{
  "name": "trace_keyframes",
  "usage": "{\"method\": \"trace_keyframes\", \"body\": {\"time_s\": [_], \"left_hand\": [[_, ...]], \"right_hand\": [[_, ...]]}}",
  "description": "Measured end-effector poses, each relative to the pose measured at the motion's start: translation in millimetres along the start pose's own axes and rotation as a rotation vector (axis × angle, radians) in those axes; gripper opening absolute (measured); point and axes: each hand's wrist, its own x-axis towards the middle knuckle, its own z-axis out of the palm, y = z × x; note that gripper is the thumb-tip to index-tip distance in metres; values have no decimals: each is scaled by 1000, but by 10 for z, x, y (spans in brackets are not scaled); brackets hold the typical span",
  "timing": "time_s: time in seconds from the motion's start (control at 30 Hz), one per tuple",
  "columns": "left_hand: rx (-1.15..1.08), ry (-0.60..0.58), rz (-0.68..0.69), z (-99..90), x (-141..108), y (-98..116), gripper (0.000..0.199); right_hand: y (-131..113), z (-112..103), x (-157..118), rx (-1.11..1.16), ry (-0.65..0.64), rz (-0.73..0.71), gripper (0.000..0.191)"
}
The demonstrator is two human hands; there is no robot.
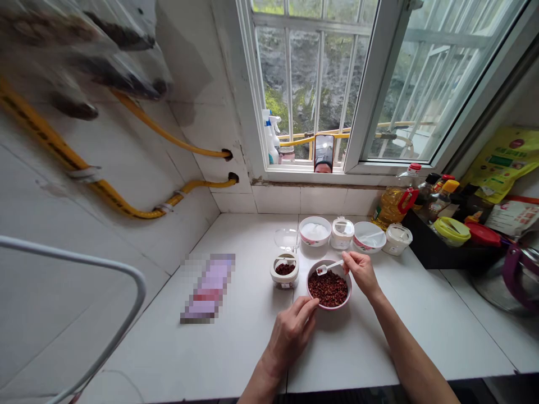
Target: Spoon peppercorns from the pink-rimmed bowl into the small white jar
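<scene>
A bowl of dark red, peppercorn-like grains stands on the white counter. My left hand pinches its near-left rim. Between the fingertips of my right hand is a small white spoon, held above the far side of the bowl, with a few grains seemingly in its scoop. Just left of the bowl sits a seasoning jar with its clear lid flipped up; similar dark grains partly fill it.
Behind stand a bowl of white powder, a closed jar, a bowl with a pale utensil and another jar. An oil bottle and black condiment box are at right. A blurred purple packet lies left.
</scene>
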Motion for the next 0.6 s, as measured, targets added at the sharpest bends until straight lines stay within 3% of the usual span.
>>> {"method": "trace_keyframes", "body": {"time_s": [0.2, 0.33, 0.47, 0.6], "left_hand": [[2, 22, 17, 17, 8, -8, 29], [18, 20, 25, 7, 22, 0, 28], [31, 35, 23, -5, 37, 18, 24], [46, 38, 21, -1, 42, 29, 24]], "right_hand": [[4, 18, 49, 86, 18, 43, 57], [-160, 99, 138, 99, -4, 14, 57], [-459, 272, 222, 19, 4, -137, 53], [-642, 506, 200, -253, 30, -448, 46]]}}
